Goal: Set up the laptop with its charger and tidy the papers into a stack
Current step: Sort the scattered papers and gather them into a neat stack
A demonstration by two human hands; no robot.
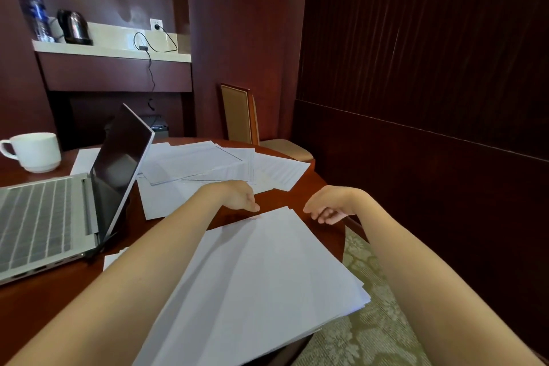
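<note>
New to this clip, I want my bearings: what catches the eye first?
A big fanned stack of white papers fills the foreground, jutting past the table edge, with the left hand and right hand at its far edge. Beyond, loose sheets lie scattered, and an open laptop sits at left.

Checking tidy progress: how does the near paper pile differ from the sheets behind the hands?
The near pile is gathered, slightly fanned, and overhangs the table edge; the far sheets lie spread at mixed angles. The near pile shows blank faces; some far sheets show faint print. Both are white paper on the table.
</note>
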